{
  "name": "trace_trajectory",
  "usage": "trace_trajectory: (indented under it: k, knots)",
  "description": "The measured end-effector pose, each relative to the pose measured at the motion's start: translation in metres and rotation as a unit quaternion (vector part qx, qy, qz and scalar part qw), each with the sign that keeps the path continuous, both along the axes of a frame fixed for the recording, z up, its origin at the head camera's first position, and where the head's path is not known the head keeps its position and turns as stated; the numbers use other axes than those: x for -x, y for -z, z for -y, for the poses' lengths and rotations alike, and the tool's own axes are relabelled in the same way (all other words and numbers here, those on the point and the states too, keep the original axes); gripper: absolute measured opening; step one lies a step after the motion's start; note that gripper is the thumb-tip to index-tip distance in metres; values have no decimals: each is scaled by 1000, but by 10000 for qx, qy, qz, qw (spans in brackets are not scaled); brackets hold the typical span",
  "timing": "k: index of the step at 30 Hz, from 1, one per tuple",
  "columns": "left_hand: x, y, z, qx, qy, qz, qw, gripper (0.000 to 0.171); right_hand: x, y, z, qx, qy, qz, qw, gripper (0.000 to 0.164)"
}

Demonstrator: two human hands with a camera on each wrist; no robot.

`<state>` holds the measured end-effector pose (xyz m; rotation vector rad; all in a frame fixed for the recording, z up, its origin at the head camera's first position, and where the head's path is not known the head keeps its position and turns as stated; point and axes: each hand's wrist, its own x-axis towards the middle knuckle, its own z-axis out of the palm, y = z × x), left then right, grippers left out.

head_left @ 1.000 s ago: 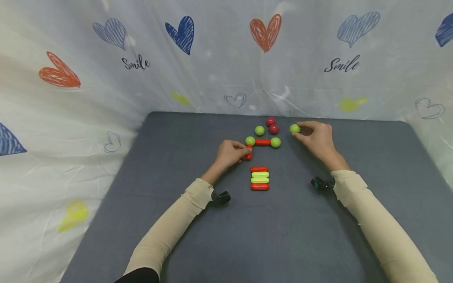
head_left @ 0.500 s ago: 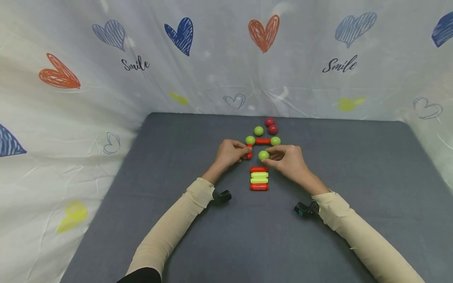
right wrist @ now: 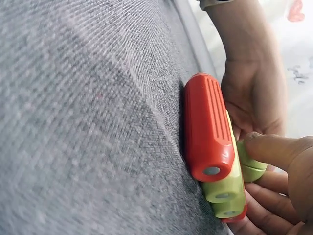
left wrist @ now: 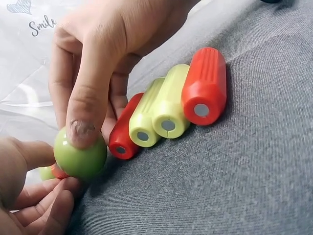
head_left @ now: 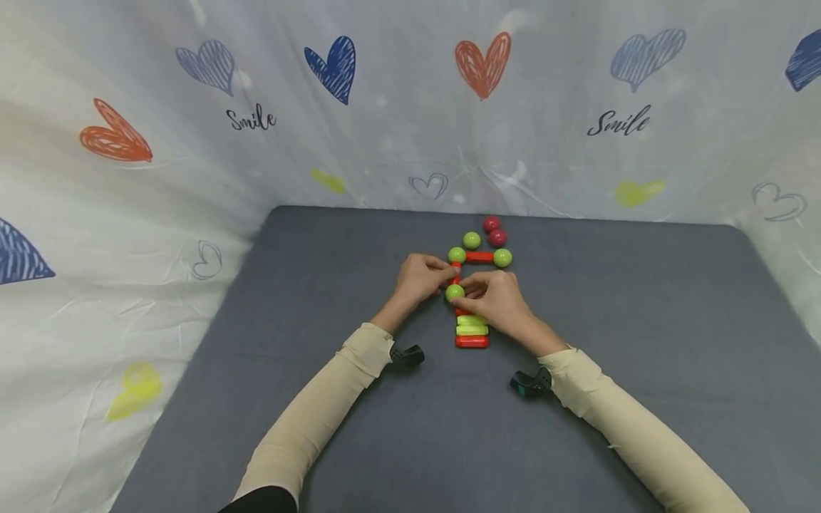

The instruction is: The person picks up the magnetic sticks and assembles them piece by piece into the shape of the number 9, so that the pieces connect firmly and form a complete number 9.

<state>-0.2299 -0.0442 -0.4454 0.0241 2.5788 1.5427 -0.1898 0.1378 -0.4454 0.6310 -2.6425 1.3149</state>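
Left hand [head_left: 418,279] pinches red rod [head_left: 455,281]; right hand [head_left: 499,299] pinches glossy green ball [head_left: 455,293] at rod's six-o'clock end.

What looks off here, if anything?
Nothing stands out: the row of four rods lies neatly side by side, the two red balls sit together, and I see no spill or damage.
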Motion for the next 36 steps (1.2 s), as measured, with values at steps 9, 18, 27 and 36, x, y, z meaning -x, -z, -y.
trace_trajectory:
  k: [9,18,27,36]
  knots:
    - [-1,2,3,-219,34,60,9997,26,2,3,4,101,117,25,9999,23]
    - [-16,2,21,-1008,414,397,9932,20,2,6,3,273,182,255,9991,22]
    - [-27,8,33,-988,1280,-141,9867,25,2,4,3,350,179,348,9986,22]
    - [-32,13,34,-920,1642,-713,9795,34,2,3,1,454,147,453,9978,21]
